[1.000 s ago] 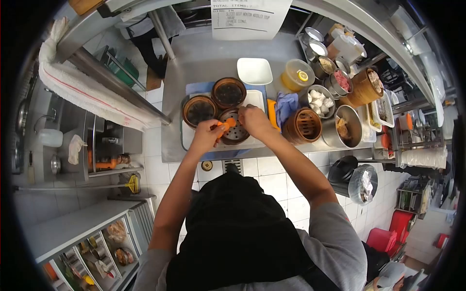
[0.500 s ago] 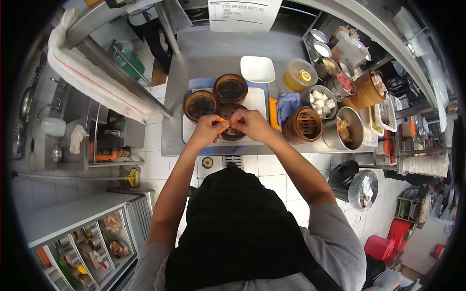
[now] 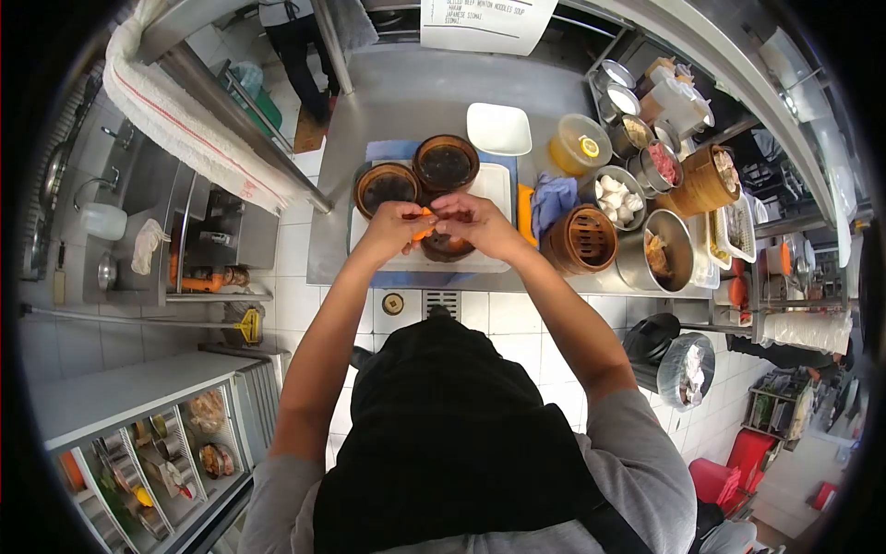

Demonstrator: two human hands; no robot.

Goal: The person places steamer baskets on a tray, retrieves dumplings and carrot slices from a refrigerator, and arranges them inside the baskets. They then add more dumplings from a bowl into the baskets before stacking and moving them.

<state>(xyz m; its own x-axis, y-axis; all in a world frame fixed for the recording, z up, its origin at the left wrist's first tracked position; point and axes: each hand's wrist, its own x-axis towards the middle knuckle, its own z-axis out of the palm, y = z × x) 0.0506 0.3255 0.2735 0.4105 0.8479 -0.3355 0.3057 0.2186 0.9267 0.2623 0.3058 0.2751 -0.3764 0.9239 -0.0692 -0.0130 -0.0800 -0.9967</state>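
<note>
My left hand (image 3: 395, 226) and my right hand (image 3: 475, 222) meet over a round steamer basket (image 3: 447, 247) on a white board (image 3: 490, 190). Both pinch a small orange piece (image 3: 423, 225) between their fingertips. Two more dark round steamer baskets (image 3: 386, 186) (image 3: 446, 164) stand just behind the hands on the same board. Most of the near basket is hidden under my hands.
A bamboo steamer (image 3: 579, 240), a blue cloth (image 3: 548, 197), a white square plate (image 3: 498, 128), a yellow tub (image 3: 579, 143) and several metal bowls of ingredients (image 3: 616, 196) lie to the right on the steel counter (image 3: 397, 97). A towel-draped rail (image 3: 185, 129) runs at left.
My hands have drawn closer together over the near basket, both now pinching the orange piece. The view has shifted slightly, so the counter sits higher in frame.
</note>
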